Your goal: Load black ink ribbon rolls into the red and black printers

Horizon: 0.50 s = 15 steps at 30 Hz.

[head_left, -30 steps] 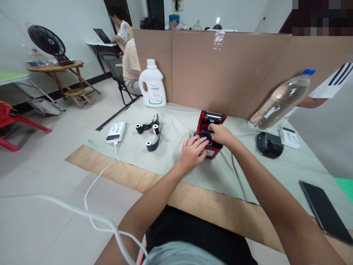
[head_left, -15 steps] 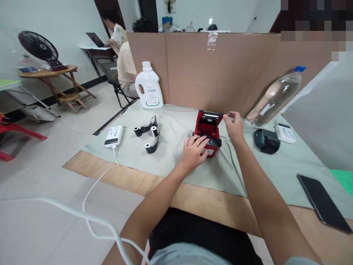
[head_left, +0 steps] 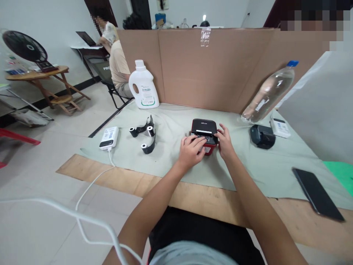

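Note:
A small red printer [head_left: 204,134] with a black lid stands on the pale green cloth [head_left: 171,154]; its lid is down. My left hand [head_left: 190,151] rests on the printer's front left, fingers curled over its near edge. My right hand [head_left: 225,142] grips the printer's right side, fingers bent against it. Several black label rolls [head_left: 145,135] lie on the cloth to the left of the printer.
A white power bank [head_left: 109,138] with a white cable lies far left. A white detergent jug [head_left: 143,87] stands by the cardboard screen [head_left: 209,70]. A clear bottle [head_left: 267,93] leans at the right, above a black device [head_left: 261,135]. A dark phone [head_left: 317,193] lies right. A person sits beyond.
The printer's lid was open and is now closed. My right hand moved from inside the printer up to the lid's top edge, then came down to the printer's right side.

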{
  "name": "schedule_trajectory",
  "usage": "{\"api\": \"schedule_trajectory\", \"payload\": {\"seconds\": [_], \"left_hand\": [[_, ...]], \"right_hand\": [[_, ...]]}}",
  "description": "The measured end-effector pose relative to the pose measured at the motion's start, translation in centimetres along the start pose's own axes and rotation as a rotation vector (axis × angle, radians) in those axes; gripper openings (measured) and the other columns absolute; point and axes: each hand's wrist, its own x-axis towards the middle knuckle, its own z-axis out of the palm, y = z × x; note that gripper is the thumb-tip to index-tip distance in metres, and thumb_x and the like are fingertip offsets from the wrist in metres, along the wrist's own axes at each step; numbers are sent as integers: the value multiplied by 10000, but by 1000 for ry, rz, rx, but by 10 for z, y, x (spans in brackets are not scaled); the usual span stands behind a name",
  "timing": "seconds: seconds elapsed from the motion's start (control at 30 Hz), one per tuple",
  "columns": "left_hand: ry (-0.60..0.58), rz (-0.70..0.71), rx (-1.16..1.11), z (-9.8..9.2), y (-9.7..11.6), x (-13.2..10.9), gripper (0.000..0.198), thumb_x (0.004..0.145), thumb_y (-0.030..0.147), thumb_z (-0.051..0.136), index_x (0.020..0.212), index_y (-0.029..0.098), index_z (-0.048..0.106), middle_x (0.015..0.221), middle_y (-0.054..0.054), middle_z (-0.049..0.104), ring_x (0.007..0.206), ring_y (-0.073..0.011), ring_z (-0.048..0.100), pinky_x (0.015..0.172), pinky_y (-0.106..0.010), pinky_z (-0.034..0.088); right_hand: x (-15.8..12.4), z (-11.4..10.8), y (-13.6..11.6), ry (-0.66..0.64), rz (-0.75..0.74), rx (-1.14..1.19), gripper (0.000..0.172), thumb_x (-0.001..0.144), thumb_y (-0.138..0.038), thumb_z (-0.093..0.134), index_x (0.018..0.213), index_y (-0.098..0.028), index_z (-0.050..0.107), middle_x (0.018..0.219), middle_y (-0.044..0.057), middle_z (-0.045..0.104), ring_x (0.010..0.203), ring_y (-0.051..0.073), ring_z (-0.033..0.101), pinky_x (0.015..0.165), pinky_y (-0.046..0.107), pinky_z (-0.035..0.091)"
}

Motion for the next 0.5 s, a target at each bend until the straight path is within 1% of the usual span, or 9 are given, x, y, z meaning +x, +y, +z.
{"api": "schedule_trajectory", "payload": {"seconds": [0.1,0.17,0.23,0.3,0.4,0.5], "left_hand": [[47,-67,0,-5,-1,2,461,961,327,557,1403,222,635,1440,-81,652,1316,-288,534,1116,-459,363],[51,-145,0,-8,-3,4,538,959,352,554,1476,204,562,1474,-91,623,1335,-300,509,1128,-464,354],[23,-211,-14,-11,-6,5,570,969,356,532,1520,212,506,1444,-90,644,1316,-304,513,1127,-473,350],[-3,-248,-45,-13,-9,8,560,983,328,501,1535,233,484,1398,-77,677,1261,-291,541,1110,-469,357],[-11,-269,-85,-15,-12,12,536,985,268,474,1520,241,499,1352,-62,705,1164,-264,577,1072,-441,380],[8,-273,-89,-14,-14,16,511,975,238,471,1481,220,538,1309,-63,724,1114,-256,586,1042,-425,393]], "right_hand": [[-3,7,-5,44,165,175,729,627,-331,669,1341,-342,520,1229,7,590,1018,193,612,776,292,536],[-4,11,-8,38,197,241,732,611,-321,674,1327,-329,520,1182,-4,612,978,181,623,751,276,538],[-5,13,-10,34,206,284,720,609,-312,674,1313,-318,522,1147,-12,628,950,174,629,753,274,539],[-6,15,-9,35,193,305,701,611,-297,666,1300,-312,533,1139,-16,638,953,171,631,778,278,539],[-6,17,-6,51,138,299,664,621,-282,639,1280,-304,566,1147,-15,645,998,176,625,829,288,535],[-4,17,-4,59,135,278,655,623,-280,634,1275,-310,584,1158,-14,650,1026,188,622,872,314,535]]}}
